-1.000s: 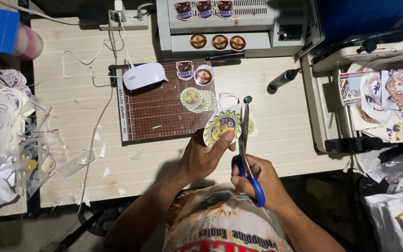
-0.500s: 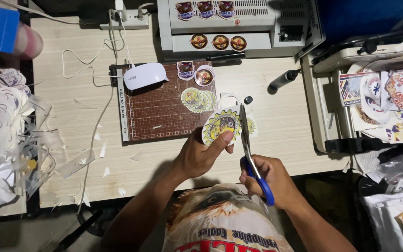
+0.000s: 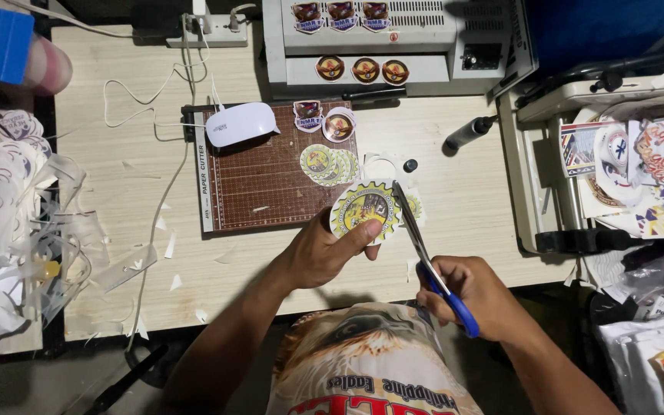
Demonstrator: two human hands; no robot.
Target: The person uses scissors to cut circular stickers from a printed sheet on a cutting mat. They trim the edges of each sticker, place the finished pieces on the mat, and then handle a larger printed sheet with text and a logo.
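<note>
While the left hand [image 3: 324, 250] pinches a round gear-edged sticker [image 3: 363, 209], the right hand [image 3: 474, 296], fingers closed in blue-handled scissors [image 3: 432, 265], trims its edge; several cut stickers [image 3: 328, 164] already lie stacked on the cutting mat [image 3: 270, 192].

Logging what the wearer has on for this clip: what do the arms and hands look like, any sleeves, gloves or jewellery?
Both hands are bare: left hand, right hand. No gloves, rings or watch can be seen. Both forearms are uncovered, with no sleeve in view. Below them shows a printed shirt with an animal picture and lettering.
</note>
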